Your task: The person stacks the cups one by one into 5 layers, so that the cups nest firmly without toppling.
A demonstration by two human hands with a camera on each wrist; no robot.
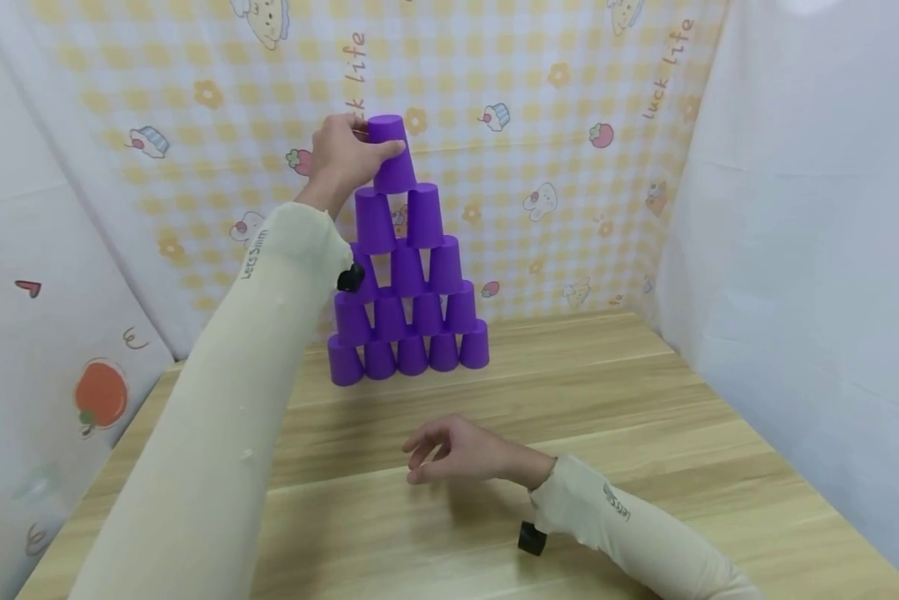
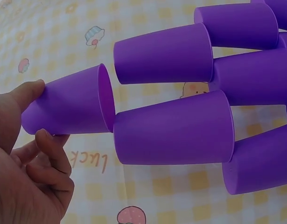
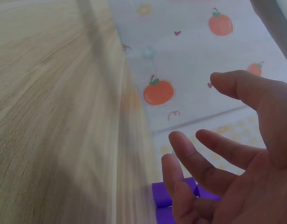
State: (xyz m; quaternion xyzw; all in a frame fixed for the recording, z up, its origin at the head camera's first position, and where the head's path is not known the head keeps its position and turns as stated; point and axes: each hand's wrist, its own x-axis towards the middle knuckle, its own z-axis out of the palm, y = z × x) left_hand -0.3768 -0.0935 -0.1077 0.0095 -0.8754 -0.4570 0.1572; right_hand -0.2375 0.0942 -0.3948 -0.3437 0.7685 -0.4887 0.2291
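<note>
An upside-down purple cup (image 1: 393, 167) is pinched between the thumb and fingers of my left hand (image 1: 347, 156) at the top of a pyramid of purple cups (image 1: 423, 218). In the left wrist view, the rim of the held cup (image 2: 71, 103) comes right up to the base of one cup in the row below (image 2: 173, 133), while a small gap separates it from the other (image 2: 164, 56). Low over the table's middle, my right hand (image 1: 460, 450) holds nothing, its fingers loosely bent and apart in the right wrist view.
The pyramid stands several rows high on the wood-grain table (image 1: 569, 400), near its back edge. Behind it hangs a yellow checked cloth (image 1: 539, 150). White cloths close off the left (image 1: 37, 250) and right (image 1: 801, 250) sides. My left sleeve (image 1: 217, 375) overlaps the pyramid's left side.
</note>
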